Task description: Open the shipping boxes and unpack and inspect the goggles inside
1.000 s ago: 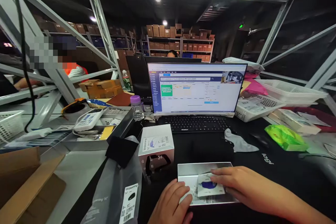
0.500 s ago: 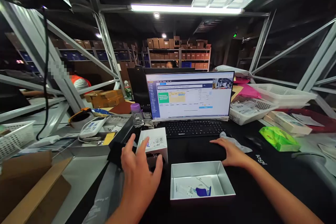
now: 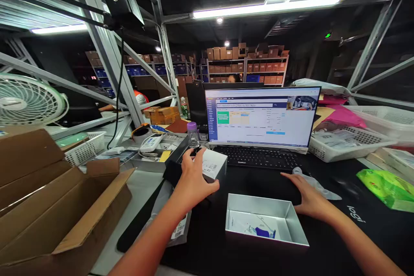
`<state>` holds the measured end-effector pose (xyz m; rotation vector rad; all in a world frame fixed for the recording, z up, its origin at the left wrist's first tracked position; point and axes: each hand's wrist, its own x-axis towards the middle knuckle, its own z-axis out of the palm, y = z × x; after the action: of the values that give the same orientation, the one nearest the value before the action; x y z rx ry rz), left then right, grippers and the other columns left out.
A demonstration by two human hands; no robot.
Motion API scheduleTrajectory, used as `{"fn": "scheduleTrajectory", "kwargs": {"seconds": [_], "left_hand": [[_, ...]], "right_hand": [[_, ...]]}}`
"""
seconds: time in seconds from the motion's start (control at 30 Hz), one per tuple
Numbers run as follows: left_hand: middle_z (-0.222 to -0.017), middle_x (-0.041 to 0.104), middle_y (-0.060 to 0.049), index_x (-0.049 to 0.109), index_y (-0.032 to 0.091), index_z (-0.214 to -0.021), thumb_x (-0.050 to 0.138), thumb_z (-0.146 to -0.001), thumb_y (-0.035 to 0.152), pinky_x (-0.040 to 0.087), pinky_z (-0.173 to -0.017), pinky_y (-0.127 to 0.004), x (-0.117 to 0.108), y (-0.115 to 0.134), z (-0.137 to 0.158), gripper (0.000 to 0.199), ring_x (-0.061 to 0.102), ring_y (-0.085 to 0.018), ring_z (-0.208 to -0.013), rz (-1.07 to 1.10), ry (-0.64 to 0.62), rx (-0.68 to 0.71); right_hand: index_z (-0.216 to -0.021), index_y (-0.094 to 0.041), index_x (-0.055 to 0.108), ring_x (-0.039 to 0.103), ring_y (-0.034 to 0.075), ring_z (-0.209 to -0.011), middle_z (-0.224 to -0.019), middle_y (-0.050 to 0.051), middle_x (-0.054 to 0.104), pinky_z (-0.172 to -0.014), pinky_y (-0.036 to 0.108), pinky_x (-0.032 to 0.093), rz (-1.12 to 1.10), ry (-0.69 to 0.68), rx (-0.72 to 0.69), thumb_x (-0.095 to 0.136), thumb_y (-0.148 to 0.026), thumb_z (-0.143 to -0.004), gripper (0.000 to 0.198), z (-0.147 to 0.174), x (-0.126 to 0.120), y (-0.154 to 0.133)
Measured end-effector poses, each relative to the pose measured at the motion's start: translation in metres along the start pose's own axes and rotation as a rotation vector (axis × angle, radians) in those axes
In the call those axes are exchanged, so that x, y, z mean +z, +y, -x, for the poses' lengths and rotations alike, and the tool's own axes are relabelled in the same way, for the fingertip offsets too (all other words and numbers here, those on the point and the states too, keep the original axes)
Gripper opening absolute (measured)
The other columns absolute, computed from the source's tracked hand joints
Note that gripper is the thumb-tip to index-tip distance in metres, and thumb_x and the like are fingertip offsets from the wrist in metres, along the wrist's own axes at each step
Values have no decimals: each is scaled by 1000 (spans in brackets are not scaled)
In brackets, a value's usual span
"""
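Note:
My left hand [image 3: 196, 177] is closed round a white box [image 3: 216, 163] with printing on its top, fingers over its left side and thumb at its near side. Part of that box is hidden by the hand. My right hand [image 3: 308, 198] has its fingers stretched out over the black desk mat, its thumb close to the far right corner of an open silver-white box [image 3: 293, 224]. Inside this box lies a printed card [image 3: 241, 221] with a blue-purple picture. Beyond the right fingers is a crumpled clear plastic bag [image 3: 318, 187].
A monitor [image 3: 258, 120] and a black keyboard [image 3: 258, 157] stand behind. At left are an open cardboard carton [image 3: 87, 224] and a fan [image 3: 30, 101]; at right, a white basket [image 3: 343, 144] and a green packet [image 3: 384, 187]. A purple-capped bottle [image 3: 193, 136] stands behind the white box.
My view has turned left. My left hand has moved forward and closed round the white box, which now sits turned at an angle. The right hand stays beside the open box.

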<state>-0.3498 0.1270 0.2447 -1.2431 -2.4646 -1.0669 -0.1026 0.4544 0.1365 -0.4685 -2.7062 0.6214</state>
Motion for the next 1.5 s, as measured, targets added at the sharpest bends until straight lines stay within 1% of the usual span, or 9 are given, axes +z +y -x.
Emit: {"fn": "scheduleTrajectory", "kwargs": {"seconds": [0.23, 0.5, 0.63, 0.73, 0.83, 0.9, 1.0, 1.13, 1.5], "left_hand": [[-154, 41, -13, 30, 20, -153, 66, -62, 19, 35, -120, -48, -29, -25, -47, 97, 43, -30, -141, 224, -484, 376], [-157, 41, -13, 28, 18, -158, 70, -59, 11, 27, -123, -52, -38, -24, -77, 108, 36, -33, -146, 88, -642, 478], [-166, 24, -14, 23, 23, -159, 78, -66, 13, 10, -123, -65, -44, -16, -54, 109, 16, -37, -154, 5, -532, 471], [-162, 31, -14, 34, 27, -154, 84, -72, 27, 22, -122, -63, -36, 4, -9, 96, 27, -36, -151, -27, -225, 493], [-142, 56, -12, 50, 20, -140, 79, -79, 41, 42, -116, -44, -4, 18, 45, 70, 52, -27, -133, 13, -167, 770], [-116, 71, -4, 62, 19, -122, 65, -89, 19, 41, -115, -38, 29, 18, 75, 32, 66, -19, -109, -74, -15, 1011], [-84, 71, -2, 64, 14, -109, 49, -95, 14, 53, -92, -34, 73, 11, 97, 21, 67, -16, -73, -159, 62, 1041], [-73, 64, 0, 60, 13, -106, 38, -98, 5, 55, -83, -37, 97, 12, 90, 25, 61, -15, -64, -147, 6, 983], [-79, 65, -2, 60, 16, -104, 46, -96, 4, 53, -73, -36, 149, 39, 33, 20, 61, -20, -72, -207, 30, 857]], "right_hand": [[-142, -24, 56, 55, 38, -129, -139, 12, 60, -112, 47, 43, 66, 11, 45, 80, -43, -63, 85, -2, -4, 21], [-141, -24, 57, 51, 40, -134, -145, 15, 56, -114, 50, 42, 114, -29, 97, 80, -41, -59, 87, 2, -6, 60], [-144, -26, 54, 51, 39, -134, -147, 13, 55, -116, 50, 41, 93, -61, 103, 81, -35, -54, 94, 1, -9, 60], [-140, -25, 60, 52, 39, -134, -145, 11, 57, -117, 47, 40, 55, -88, 109, 81, -30, -51, 91, 1, -19, 46], [-136, -25, 63, 56, 39, -130, -139, 10, 62, -115, 50, 42, -12, -69, 120, 82, -31, -55, 84, 0, -31, 33], [-137, -25, 62, 59, 38, -125, -135, 10, 65, -110, 51, 46, -116, -26, 162, 83, -36, -58, 82, -1, -37, 29], [-137, -24, 61, 65, 37, -114, -132, 11, 65, -91, 49, 58, -465, 91, 328, 85, -44, -61, 82, 0, -41, 30], [-135, -25, 54, 71, 33, -97, -127, 12, 67, -68, 43, 63, -920, 266, 496, 76, -58, -74, 73, 3, -47, 39], [-118, -26, 60, 68, 32, -106, -119, 9, 73, -83, 51, 59, -1263, 390, 342, 58, -62, -88, 47, 9, -66, 42]]}}
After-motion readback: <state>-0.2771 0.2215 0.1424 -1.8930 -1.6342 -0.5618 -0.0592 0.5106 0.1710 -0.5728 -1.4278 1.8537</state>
